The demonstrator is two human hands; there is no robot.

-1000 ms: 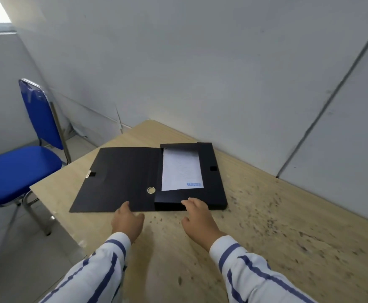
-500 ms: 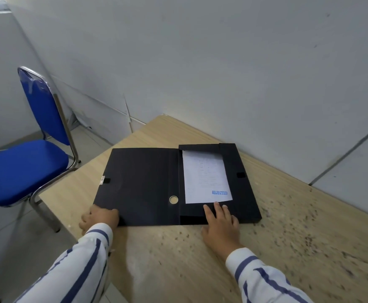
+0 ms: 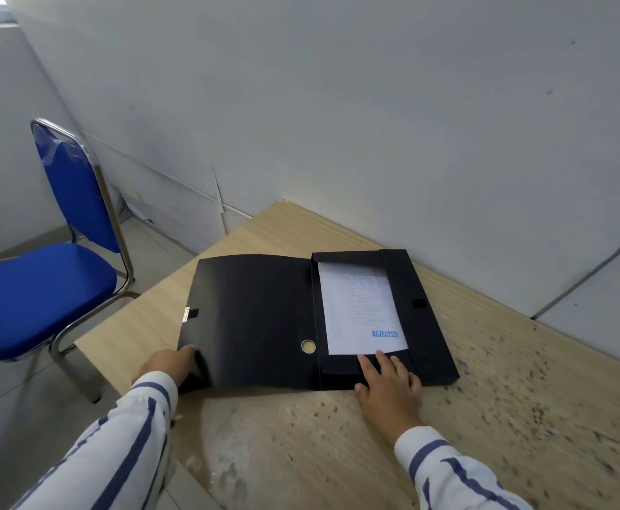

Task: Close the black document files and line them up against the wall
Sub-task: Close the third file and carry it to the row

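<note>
One black document file (image 3: pixel 429 347) lies open on the wooden table (image 3: pixel 337 436), near the wall. Its cover flap (image 3: pixel 249 318) is spread flat to the left. A white sheet stamped "REJECTED" (image 3: pixel 360 307) rests inside the box part. My left hand (image 3: pixel 170 364) grips the near left corner of the cover flap, which is lifted a little there. My right hand (image 3: pixel 389 384) lies flat with its fingers spread on the near edge of the box part, fingertips touching the sheet's bottom edge.
A blue chair (image 3: pixel 43 274) with a metal frame stands left of the table. The grey wall (image 3: pixel 374 123) runs along the table's far edge. The table's right part is speckled with dark marks (image 3: pixel 521 399).
My left hand has moved left along the flap's near edge to its corner and taken hold of it. My right hand has settled on the box's near edge.
</note>
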